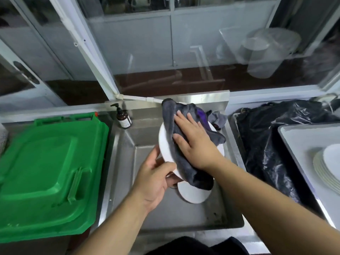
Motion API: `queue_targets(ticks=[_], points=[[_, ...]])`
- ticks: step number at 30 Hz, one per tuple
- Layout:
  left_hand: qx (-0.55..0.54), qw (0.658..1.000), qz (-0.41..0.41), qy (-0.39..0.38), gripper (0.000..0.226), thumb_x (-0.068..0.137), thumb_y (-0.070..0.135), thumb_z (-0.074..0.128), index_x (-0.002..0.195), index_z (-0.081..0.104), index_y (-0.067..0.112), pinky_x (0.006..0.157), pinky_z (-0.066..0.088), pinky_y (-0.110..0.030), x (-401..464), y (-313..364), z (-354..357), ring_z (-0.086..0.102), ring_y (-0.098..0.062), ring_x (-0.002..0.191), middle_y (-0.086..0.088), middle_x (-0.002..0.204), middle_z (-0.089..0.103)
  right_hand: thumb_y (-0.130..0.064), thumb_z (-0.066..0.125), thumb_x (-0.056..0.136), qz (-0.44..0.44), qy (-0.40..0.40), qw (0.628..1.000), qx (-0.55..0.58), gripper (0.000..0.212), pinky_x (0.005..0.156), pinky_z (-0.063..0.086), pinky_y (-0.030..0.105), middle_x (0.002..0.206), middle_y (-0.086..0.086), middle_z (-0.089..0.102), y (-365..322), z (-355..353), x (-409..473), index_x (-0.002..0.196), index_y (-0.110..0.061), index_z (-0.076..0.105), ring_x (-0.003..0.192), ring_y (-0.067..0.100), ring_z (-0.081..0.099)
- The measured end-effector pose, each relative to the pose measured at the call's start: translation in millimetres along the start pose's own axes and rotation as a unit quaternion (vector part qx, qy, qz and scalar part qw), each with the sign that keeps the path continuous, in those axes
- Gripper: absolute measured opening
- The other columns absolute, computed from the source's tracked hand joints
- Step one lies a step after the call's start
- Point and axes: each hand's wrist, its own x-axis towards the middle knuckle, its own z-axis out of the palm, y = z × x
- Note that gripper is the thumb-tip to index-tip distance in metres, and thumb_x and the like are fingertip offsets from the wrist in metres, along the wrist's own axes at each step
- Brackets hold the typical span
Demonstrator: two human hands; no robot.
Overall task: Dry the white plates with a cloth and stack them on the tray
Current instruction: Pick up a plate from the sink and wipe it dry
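Over the steel sink I hold a white plate [165,144] tilted on edge. My left hand [156,178] grips its lower rim, thumb on the front. A grey cloth [181,162] drapes over the plate's face, and my right hand [193,138] presses flat on it with fingers spread. Another white plate [193,194] lies below in the sink basin. At the far right a stack of white plates [329,168] sits on a pale tray [301,133].
A green plastic bin lid [47,173] covers the counter on the left. A brown pump bottle [123,117] stands at the sink's back left corner. A black plastic bag [272,144] lies between sink [184,214] and tray. Glass window panes rise behind.
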Motion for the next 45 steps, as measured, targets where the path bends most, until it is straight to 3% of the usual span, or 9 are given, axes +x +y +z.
queue_targets(ticks=[10,16,20,24,29,34,37,42,45], points=[[0.016,0.997,0.069,0.030,0.068,0.078,-0.001,0.066,0.140,0.063,0.029,0.066,0.062,-0.037,1,13,14,0.078,-0.022,0.090,-0.007,0.112,0.078,-0.039,0.044,0.112,0.176,0.088,0.977,0.084,0.057,0.131,0.022,0.043,0.174,-0.008,0.030,-12,6,-36,0.166,-0.031,0.029,0.164,0.019,0.016],[0.011,0.999,0.028,0.020,0.062,0.081,0.005,0.064,0.130,0.069,0.043,0.071,0.062,-0.034,-3,10,14,0.076,-0.022,0.097,-0.006,0.123,0.078,-0.038,0.047,0.111,0.039,-0.010,0.993,0.112,0.057,0.133,0.012,0.030,0.165,-0.037,0.020,-15,5,-66,0.162,-0.052,0.025,0.160,-0.001,0.007],[0.001,1.000,-0.009,-0.005,0.058,0.082,0.006,0.062,0.126,0.072,0.043,0.073,0.061,-0.036,-11,5,12,0.074,-0.019,0.096,-0.004,0.117,0.078,-0.030,0.048,0.111,-0.061,-0.079,0.993,0.067,0.060,0.135,0.007,0.041,0.174,-0.021,0.022,-9,-9,-54,0.163,-0.042,0.023,0.164,0.005,0.004],[0.009,0.999,-0.020,-0.031,0.059,0.082,0.001,0.062,0.131,0.070,0.034,0.079,0.064,-0.049,-17,4,13,0.073,-0.027,0.099,-0.009,0.118,0.076,-0.032,0.053,0.106,-0.091,-0.035,0.995,0.030,0.066,0.133,0.015,0.053,0.176,-0.011,0.023,-4,-16,-32,0.167,-0.033,0.026,0.166,0.018,0.009],[0.016,1.000,0.002,-0.023,0.054,0.079,-0.001,0.061,0.120,0.076,0.030,0.073,0.064,-0.044,-19,9,17,0.075,-0.025,0.093,-0.008,0.112,0.078,-0.039,0.057,0.105,-0.012,0.037,0.999,0.016,0.065,0.131,0.016,0.059,0.175,-0.006,0.029,2,-21,0,0.165,-0.027,0.035,0.165,0.028,0.013],[0.014,1.000,0.026,-0.004,0.058,0.077,0.000,0.064,0.118,0.077,0.039,0.073,0.065,-0.042,-19,14,14,0.077,-0.023,0.094,-0.003,0.113,0.079,-0.049,0.057,0.100,0.072,0.107,0.992,0.008,0.049,0.104,0.048,0.043,0.136,-0.008,0.067,17,-35,15,0.145,-0.031,0.051,0.124,0.021,0.061],[0.017,0.999,0.042,0.006,0.060,0.077,0.000,0.068,0.123,0.074,0.038,0.076,0.065,-0.042,-18,18,8,0.077,-0.025,0.102,-0.003,0.120,0.077,-0.052,0.066,0.097,0.214,0.123,0.964,0.096,0.045,0.097,0.052,0.037,0.119,-0.005,0.073,33,-44,9,0.134,-0.025,0.063,0.114,0.021,0.067],[0.039,0.999,0.027,-0.002,0.065,0.076,-0.001,0.067,0.129,0.070,0.037,0.075,0.065,-0.043,-17,17,3,0.077,-0.026,0.103,-0.003,0.120,0.077,-0.030,0.082,0.093,0.276,0.117,0.882,0.365,0.020,0.091,0.066,0.047,0.104,0.010,0.082,49,-49,-5,0.104,-0.014,0.079,0.099,0.032,0.079],[0.076,0.997,0.000,0.011,0.062,0.077,0.006,0.068,0.130,0.063,0.038,0.073,0.064,-0.045,-10,17,3,0.078,-0.024,0.094,-0.001,0.114,0.079,-0.025,0.083,0.092,0.287,0.127,0.888,0.336,0.019,0.092,0.064,0.053,0.102,0.016,0.081,53,-48,-10,0.100,-0.008,0.079,0.101,0.039,0.078]])
